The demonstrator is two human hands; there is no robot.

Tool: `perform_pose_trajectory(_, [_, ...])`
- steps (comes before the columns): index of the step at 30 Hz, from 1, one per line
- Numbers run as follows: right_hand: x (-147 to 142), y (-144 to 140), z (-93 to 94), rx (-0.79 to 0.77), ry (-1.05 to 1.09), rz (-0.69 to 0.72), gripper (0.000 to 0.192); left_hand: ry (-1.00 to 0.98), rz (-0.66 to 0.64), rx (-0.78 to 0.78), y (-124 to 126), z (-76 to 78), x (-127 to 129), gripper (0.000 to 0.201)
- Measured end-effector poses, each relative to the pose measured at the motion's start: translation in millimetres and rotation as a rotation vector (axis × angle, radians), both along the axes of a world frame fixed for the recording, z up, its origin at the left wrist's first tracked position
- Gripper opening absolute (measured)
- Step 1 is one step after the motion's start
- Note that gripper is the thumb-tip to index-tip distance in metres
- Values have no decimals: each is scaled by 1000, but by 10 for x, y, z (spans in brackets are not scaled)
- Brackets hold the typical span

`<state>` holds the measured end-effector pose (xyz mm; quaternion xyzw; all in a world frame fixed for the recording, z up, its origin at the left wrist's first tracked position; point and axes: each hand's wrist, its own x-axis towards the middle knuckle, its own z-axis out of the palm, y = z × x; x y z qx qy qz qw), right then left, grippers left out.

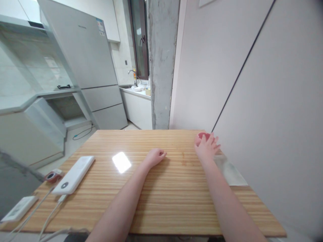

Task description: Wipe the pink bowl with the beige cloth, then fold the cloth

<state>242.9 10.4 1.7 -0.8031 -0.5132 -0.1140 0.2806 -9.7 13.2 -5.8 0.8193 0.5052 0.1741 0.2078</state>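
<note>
right hand [207, 148] reaches the red cup [204, 135] at the counter's [161, 201] far right edge, fingers spread on it, not yet closed. left hand [155, 157] rests loosely curled mid-frame, holding nothing. lifting looks undone.

Two bare forearms show from the bottom edge of the head view, with no sleeve, cuff or fabric on either one as far as the picture reaches. The left hand [155, 156] wears no glove, ring or band that can be made out, and its wrist carries no watch or strap. The right hand [207, 148] is likewise ungloved, its wrist plain and unadorned (nail detail is too small to tell). Both arms are slender and smooth in outline, widening toward the lower edge where the wide lens stretches them. No markings or bandages show anywhere on them.
</note>
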Motion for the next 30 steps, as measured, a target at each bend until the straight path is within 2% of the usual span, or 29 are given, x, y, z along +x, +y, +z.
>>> perform_pose_trajectory(2, [136,19,-65,-89,47,-37,49,-6,3,-7,2,-2,0,40])
perform_pose_trajectory(4, [202,32,-127,-111,92,-17,46,-9,3,-9,1,1,0,40])
perform_pose_trajectory(8, [239,69,-183,38,122,65,31,5,4,4,-13,10,1,39])
perform_pose_trajectory(11, [153,100,-165,168,153,198,18,3,9,28,-22,4,-5,36])
perform_pose_trajectory(14, [-109,94,-129,252,211,444,9,-111,52,146,-17,-4,-28,19])
perform_pose_trajectory(18, [-587,-11,-103,218,262,802,6,-255,94,350,6,24,-93,76])
perform_pose_trajectory(20, [-767,-79,-102,180,277,905,7,-251,40,369,7,54,-124,83])
perform_pose_trajectory(22, [-869,-133,-103,151,279,983,7,-243,-46,357,-3,83,-138,68])
perform_pose_trajectory(25, [-904,-172,-106,124,273,1053,8,-263,-121,331,-23,107,-131,33])
perform_pose_trajectory(28, [-872,-171,-124,111,279,1050,21,-286,-65,335,-9,111,-159,23])
perform_pose_trajectory(30, [-839,-154,-152,109,286,975,38,-267,53,348,23,122,-249,26])
